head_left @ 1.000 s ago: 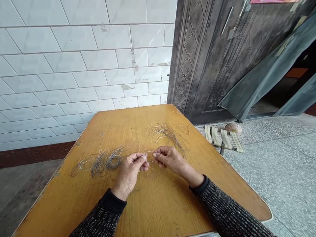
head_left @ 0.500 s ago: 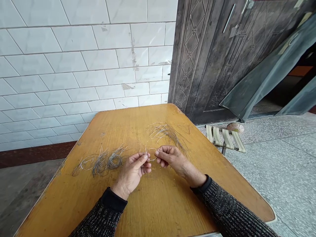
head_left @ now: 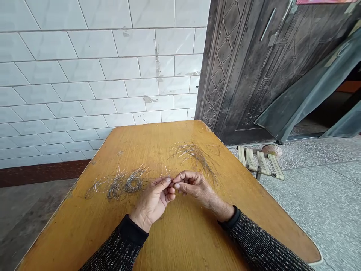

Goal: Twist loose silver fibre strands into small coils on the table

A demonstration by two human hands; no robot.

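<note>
Between my hands is a thin silvery wire point(head_left: 166, 171), its loose end rising above the fingertips. My left hand point(head_left: 155, 199) pinches it between thumb and forefinger. My right hand point(head_left: 194, 188) closes its thumb and forefinger on the wire from the other side, its fingertips right against the left ones. The pinched part is mostly hidden by the fingers. Coiled wires point(head_left: 133, 183) lie on the table to the left of my left hand, beside looser tangled loops point(head_left: 102, 185). Beyond my right hand spreads a bundle of straighter loose wires point(head_left: 194, 152).
All this is on a yellow wooden table point(head_left: 180, 233) against a white tiled wall point(head_left: 93, 67). To the right are a dark patterned door point(head_left: 234, 75), a hanging grey-green curtain point(head_left: 307, 86) and a low stool with striped straps point(head_left: 262, 162).
My right hand has moved in to the left, its fingertips now meeting my left hand's. The wire loop that showed between the hands is now mostly hidden. The view has shifted slightly.
</note>
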